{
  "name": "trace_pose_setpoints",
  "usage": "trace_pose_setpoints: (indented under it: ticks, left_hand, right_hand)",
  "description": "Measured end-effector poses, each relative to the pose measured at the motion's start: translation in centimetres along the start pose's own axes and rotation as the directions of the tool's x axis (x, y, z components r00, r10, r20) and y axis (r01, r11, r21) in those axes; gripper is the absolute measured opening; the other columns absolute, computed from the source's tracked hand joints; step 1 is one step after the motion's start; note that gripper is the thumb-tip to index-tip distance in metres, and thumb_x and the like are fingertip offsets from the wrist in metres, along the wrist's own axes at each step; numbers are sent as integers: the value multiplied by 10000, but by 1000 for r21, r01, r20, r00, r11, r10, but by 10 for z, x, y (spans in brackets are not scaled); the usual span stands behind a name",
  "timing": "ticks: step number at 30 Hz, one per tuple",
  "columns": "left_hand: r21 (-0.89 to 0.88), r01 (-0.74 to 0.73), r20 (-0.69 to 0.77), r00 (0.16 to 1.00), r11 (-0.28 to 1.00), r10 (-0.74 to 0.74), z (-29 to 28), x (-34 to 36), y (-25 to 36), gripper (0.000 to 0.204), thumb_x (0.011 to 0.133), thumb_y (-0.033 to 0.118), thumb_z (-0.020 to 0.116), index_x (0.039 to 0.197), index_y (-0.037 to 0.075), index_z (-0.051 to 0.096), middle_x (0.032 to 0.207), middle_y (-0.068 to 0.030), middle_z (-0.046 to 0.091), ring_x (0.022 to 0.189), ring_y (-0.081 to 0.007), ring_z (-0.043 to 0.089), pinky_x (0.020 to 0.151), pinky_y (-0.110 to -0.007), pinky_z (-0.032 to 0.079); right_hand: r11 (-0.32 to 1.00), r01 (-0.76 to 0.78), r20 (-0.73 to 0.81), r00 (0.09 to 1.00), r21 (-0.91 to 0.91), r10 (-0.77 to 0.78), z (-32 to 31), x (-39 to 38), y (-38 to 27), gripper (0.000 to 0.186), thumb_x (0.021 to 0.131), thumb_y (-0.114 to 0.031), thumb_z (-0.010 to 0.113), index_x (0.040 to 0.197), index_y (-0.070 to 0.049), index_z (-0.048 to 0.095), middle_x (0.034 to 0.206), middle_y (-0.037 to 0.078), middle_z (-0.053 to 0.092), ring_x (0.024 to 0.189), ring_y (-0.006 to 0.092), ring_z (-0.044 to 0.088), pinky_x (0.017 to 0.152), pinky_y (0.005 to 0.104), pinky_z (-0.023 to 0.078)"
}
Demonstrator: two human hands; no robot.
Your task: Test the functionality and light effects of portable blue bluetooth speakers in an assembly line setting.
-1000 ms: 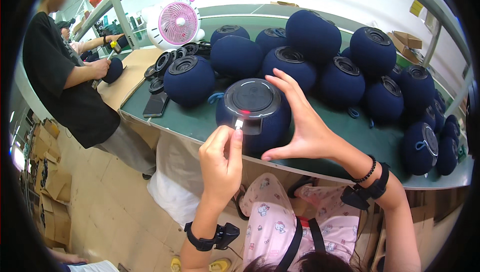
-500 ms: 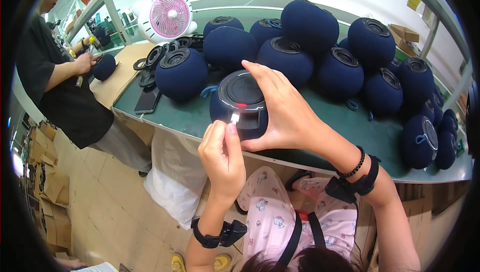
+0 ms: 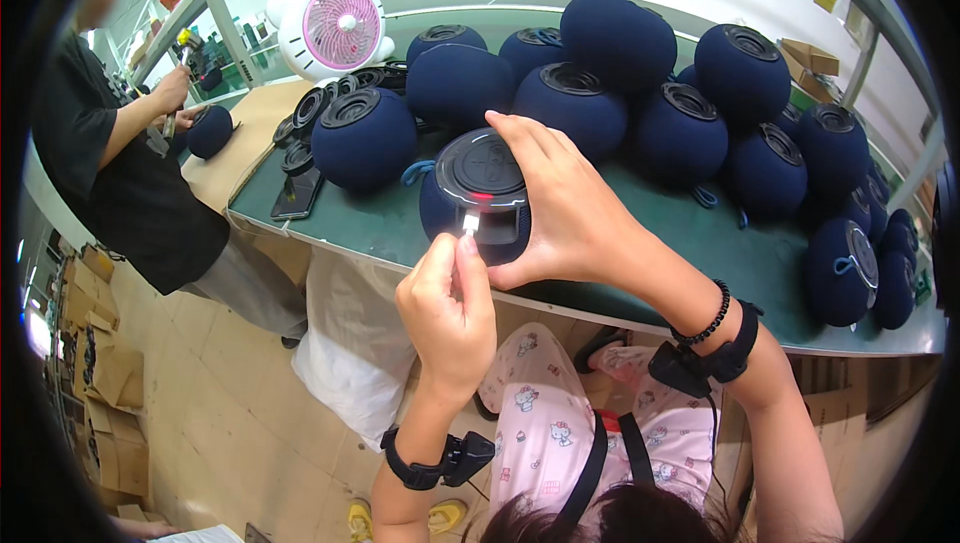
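A round navy fabric-covered speaker (image 3: 440,211) with a glossy black top sits at the front of the green table, a red light glowing near its front rim. My right hand (image 3: 575,208) wraps its right side, thumb low at the front and fingers up by the top rim. My left hand (image 3: 448,313) pinches a small white piece (image 3: 470,224), like a plug, against the dark panel on the speaker's front. Whether it goes into the panel or only touches it, I cannot tell. A blue loop strap (image 3: 417,172) sticks out on the speaker's left.
Several more navy speakers (image 3: 570,108) are piled behind and to the right. Black rings (image 3: 310,113), a phone (image 3: 297,193) and a pink-and-white fan (image 3: 340,25) stand at left. A co-worker (image 3: 120,153) holds a yellow-ended tool by another speaker (image 3: 210,132). A white sack (image 3: 350,343) hangs below the table edge.
The co-worker's hand with the yellow-ended tool has risen away from their speaker. My hands keep the same hold, and the white piece stays at the speaker's front. The view has shifted slightly.
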State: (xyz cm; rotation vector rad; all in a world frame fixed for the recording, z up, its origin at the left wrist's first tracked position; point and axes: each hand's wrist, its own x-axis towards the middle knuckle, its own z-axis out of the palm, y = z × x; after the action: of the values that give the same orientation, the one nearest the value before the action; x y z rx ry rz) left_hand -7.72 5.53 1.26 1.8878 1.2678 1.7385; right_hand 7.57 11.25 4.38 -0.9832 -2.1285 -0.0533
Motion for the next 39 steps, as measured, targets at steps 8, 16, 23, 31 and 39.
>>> trace_pose_setpoints:
  ticks: [8, 16, 23, 31, 39]
  left_hand:
    - [-177, 136, 40, 991, 975, -131, -25, -17, -15, 326, 1030, 159, 424, 728, 46, 375, 657, 43, 302, 617, -41, 266, 532, -247, 223]
    - [-148, 47, -59, 997, 988, -56, -13, 16, -67, 241, 999, 148, 478, 818, -7, 518, 733, -33, 543, 668, -85, 480, 609, -235, 378]
    - [46, 125, 103, 986, 991, -129, -7, 34, -100, 236, 965, 128, 526, 787, -22, 562, 678, -20, 530, 593, -69, 454, 534, -245, 350]
    - [124, 114, 106, 986, 986, -128, -5, 35, -102, 202, 935, 84, 531, 761, -15, 556, 650, -24, 467, 584, -81, 396, 524, -263, 318]
    - [289, 16, 165, 984, 957, -66, -8, 33, -114, 185, 962, 107, 506, 822, -13, 515, 707, -49, 493, 647, -122, 437, 597, -276, 371]
  right_hand:
    - [997, -8, -1, 1000, -76, 8, 2, 6, 18, 1140, 495, -401, 871, 1380, 93, 350, 1317, 280, 455, 1194, 428, 463, 1041, 457, 391]
    - [999, -2, 23, 1000, -47, 3, -8, 5, 16, 1162, 491, -413, 878, 1390, 84, 334, 1304, 273, 460, 1185, 419, 471, 1047, 445, 387]
    - [997, -66, 134, 988, -42, 71, -40, -12, 8, 1169, 515, -378, 883, 1427, 47, 289, 1341, 291, 425, 1270, 429, 419, 1078, 455, 354]
    - [993, -87, 246, 964, -79, 103, -91, -50, 2, 1144, 500, -428, 852, 1393, 61, 330, 1292, 286, 434, 1221, 426, 440, 1033, 457, 381]
    - [894, -358, 73, 918, -270, 390, -162, -120, 18, 1159, 530, -378, 876, 1437, 41, 288, 1356, 261, 413, 1273, 406, 419, 1073, 443, 355]
